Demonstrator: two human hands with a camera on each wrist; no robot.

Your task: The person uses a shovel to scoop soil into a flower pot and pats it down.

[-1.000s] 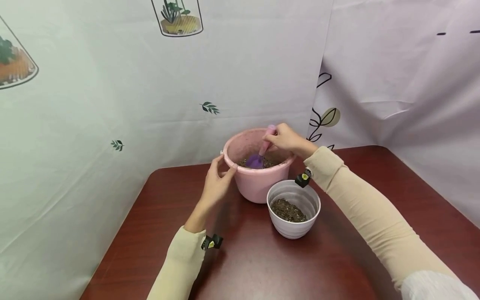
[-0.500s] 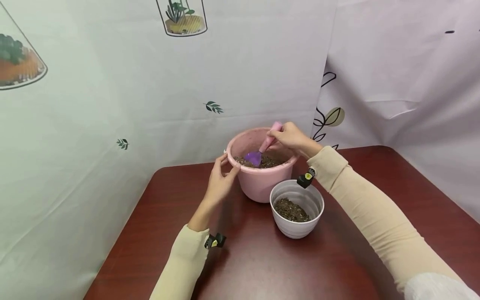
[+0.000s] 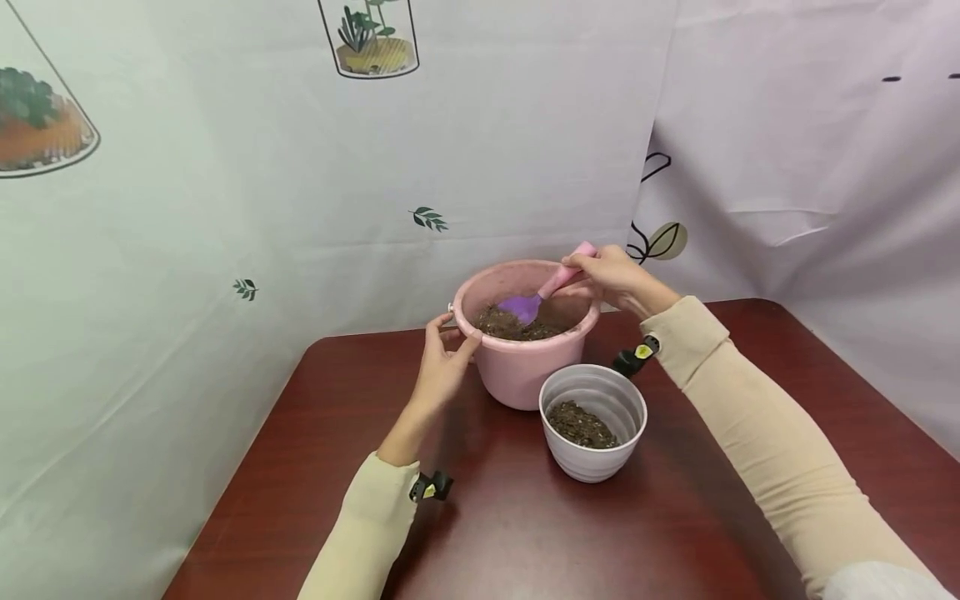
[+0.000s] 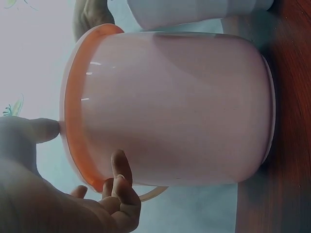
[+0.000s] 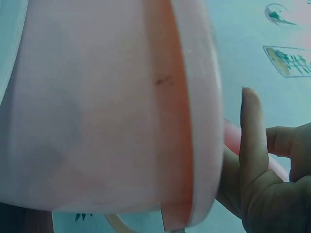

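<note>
Pink, that bucket [image 3: 517,375] stands on the table [image 3: 540,533] with soil [image 3: 497,323] inside. The left hand [image 3: 438,372] grips it on the left; the right hand [image 3: 621,279] pinches the scoop [image 3: 555,283], slanting down into the bucket. Just in front of the bucket sits the pot [image 3: 588,460].

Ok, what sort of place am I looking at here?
Likely an indoor potting corner, perhaps a makeshift set: a creased, plant-printed sheet behind a reddish table, where a bucket and a pot both hold what looks like soil.
</note>
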